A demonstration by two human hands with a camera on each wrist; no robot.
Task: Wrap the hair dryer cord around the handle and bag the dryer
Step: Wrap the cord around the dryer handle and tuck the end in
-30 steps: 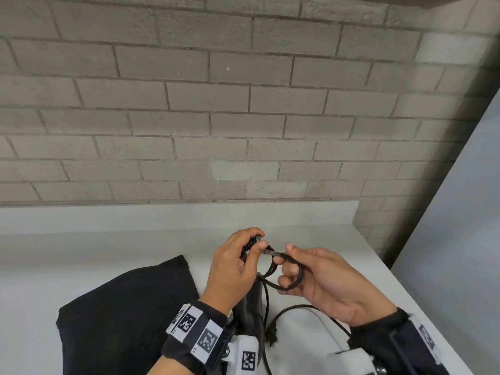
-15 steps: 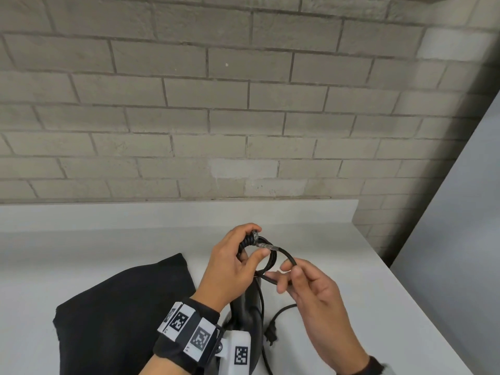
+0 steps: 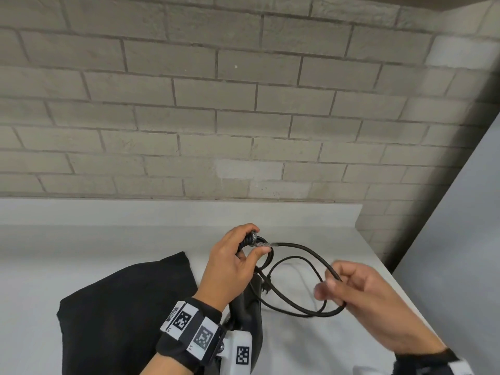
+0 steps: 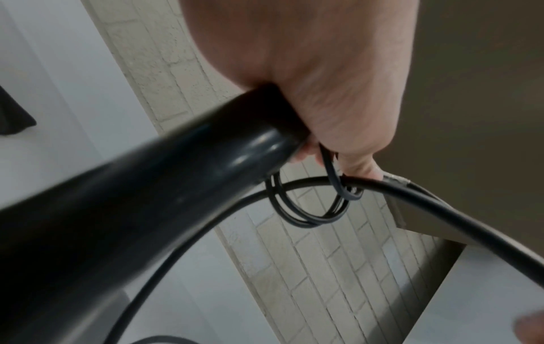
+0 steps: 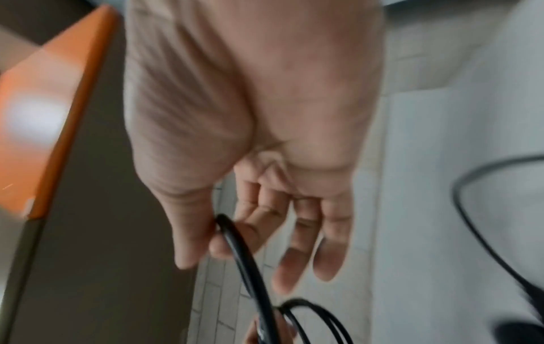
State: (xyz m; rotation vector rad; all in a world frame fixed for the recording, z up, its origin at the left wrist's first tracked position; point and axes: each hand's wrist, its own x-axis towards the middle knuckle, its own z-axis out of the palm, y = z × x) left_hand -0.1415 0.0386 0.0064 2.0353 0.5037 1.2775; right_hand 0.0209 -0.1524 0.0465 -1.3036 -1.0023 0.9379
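Left hand (image 3: 230,262) grips hair dryer (image 4: 141,209) handle above counter (image 3: 311,345), thumb pinning cord (image 3: 300,311) coils; right hand (image 3: 359,299) pinches cord loop; black bag (image 3: 121,315) lies left

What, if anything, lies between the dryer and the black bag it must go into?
Nothing visible does. The dryer, gripped by the left hand, sits right beside the black bag; only the cord trails toward the right hand.

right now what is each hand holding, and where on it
Left hand grips the hair dryer by its handle end; right hand pinches the cord along its loose length.
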